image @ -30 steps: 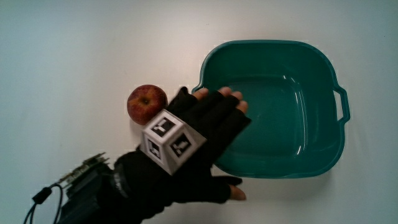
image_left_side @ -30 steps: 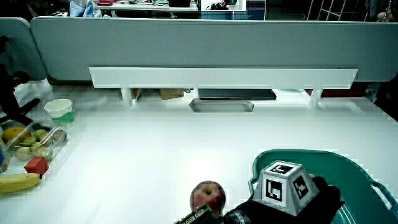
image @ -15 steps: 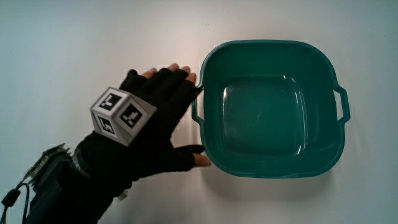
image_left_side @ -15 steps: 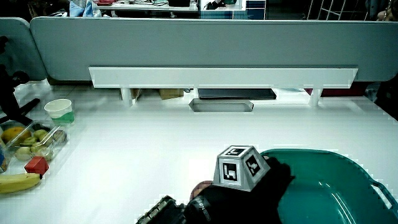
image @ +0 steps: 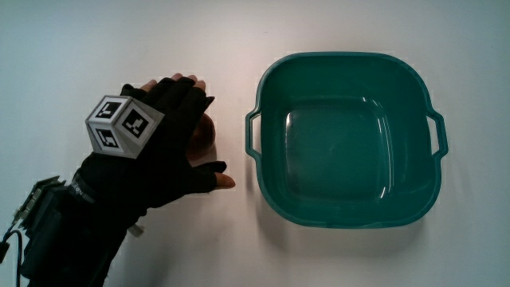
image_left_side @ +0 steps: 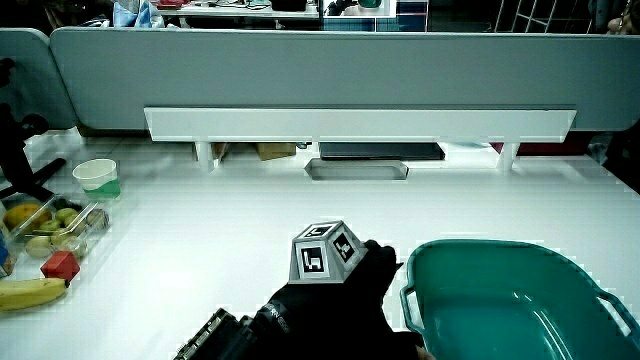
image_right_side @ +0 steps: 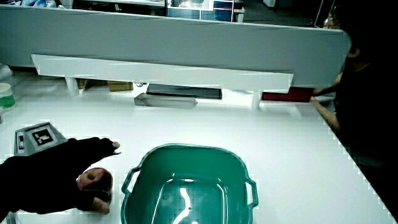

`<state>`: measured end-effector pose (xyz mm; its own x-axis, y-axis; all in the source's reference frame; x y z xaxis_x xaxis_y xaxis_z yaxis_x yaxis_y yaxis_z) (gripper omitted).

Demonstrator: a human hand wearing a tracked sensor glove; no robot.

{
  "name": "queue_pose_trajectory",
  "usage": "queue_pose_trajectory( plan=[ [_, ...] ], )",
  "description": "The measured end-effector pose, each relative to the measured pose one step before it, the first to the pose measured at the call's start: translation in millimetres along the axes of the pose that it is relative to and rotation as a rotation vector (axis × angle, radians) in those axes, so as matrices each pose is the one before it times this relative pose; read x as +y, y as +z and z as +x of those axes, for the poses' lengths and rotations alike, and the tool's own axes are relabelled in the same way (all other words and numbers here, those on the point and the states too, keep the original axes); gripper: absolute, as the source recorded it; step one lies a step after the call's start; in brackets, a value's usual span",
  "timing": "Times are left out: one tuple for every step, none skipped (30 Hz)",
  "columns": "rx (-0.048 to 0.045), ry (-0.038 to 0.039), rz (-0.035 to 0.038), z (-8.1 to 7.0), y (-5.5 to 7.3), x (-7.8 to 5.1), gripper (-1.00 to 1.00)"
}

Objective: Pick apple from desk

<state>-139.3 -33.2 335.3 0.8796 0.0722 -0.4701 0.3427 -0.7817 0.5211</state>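
My hand (image: 163, 147) covers the apple (image: 205, 132) just beside the green basin (image: 348, 214) on the white table (image: 96, 48), fingers curved over the fruit and thumb alongside it; whether the apple is gripped firmly, I cannot tell.

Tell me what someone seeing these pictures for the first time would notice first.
The hand in its black glove, with the patterned cube on its back, lies over the apple, which peeks out red under the fingers. Right beside it stands a big teal basin, with nothing in it. In a side view a fruit container and a banana sit at the table's edge.
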Motion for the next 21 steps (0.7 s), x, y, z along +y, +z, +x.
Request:
queue_pose_trajectory(
  plan=[
    [-0.00594, 0.00742, -0.00481, -2.73, -0.94, 1.67, 0.00],
    [0.00412, 0.00679, 0.00223, -3.09, -1.12, 1.67, 0.00],
    [-0.00824, 0.01278, -0.01433, -2.76, -0.81, 1.45, 0.00],
    [0.00007, 0.01112, -0.00414, -2.82, -0.84, 1.46, 0.00],
    [-0.00899, 0.01957, -0.00579, -2.34, -0.62, 0.94, 0.00],
    [0.00115, 0.00558, -0.00395, -2.87, -0.93, 1.69, 0.00],
    [0.00133, 0.00593, -0.00344, -2.68, -1.04, 1.69, 0.00],
    [0.00387, 0.00281, -0.00241, -2.82, -1.19, 2.24, 0.00],
    [-0.00440, 0.01901, -0.01138, -0.24, 0.39, 0.20, 0.00],
    [-0.00143, 0.00362, -0.00108, -3.00, -1.23, 2.15, 0.00],
    [0.00094, 0.00408, -0.00175, -2.14, -0.60, 1.20, 0.00],
    [-0.00314, 0.01572, -0.00779, -1.24, -0.19, 0.57, 0.00],
    [0.00788, -0.00509, 0.00196, -1.35, -0.37, 1.19, 0.00],
    [-0.00859, 0.00300, -0.00022, -2.06, -0.90, 1.24, 0.00],
    [0.00105, 0.01103, -0.00591, -0.98, -0.10, 0.35, 0.00],
    [-0.00163, 0.00163, -0.00009, -2.27, -0.87, 1.51, 0.00],
    [-0.00387, 0.00699, -0.00238, -1.96, -0.67, 1.25, 0.00],
    [0.00095, 0.00438, -0.00534, -1.54, -0.32, 0.91, 0.00],
    [-0.00541, 0.01044, -0.00795, -0.82, 0.01, 0.14, 0.00],
    [-0.00031, 0.00477, -0.00225, -1.20, -0.39, 0.99, 0.00],
    [0.00524, -0.00119, 0.00542, -1.37, -0.70, 1.29, 0.00]
  ],
)
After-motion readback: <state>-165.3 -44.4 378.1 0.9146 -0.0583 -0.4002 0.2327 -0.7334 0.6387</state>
